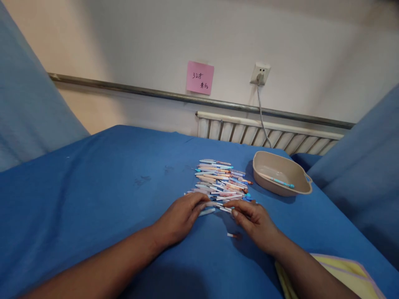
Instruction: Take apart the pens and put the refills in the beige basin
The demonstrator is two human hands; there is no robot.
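Note:
Many slim pens lie side by side in a column on the blue cloth, in white, orange, grey and blue. At the near end of this column, my left hand pinches the left end of a pale pen. My right hand is closed at the right, thumb and fingers around a white pen piece. Its fingertips cover part of that piece. A pale blue pen part lies beside my left fingertips. Nearer to me is a small white and brown piece.
A beige plastic basin with a blue-and-orange pen in it stands at the right. A yellow cloth lies at the near right. Behind the blue-covered table are a radiator, a rail, a plugged-in socket and a pink note.

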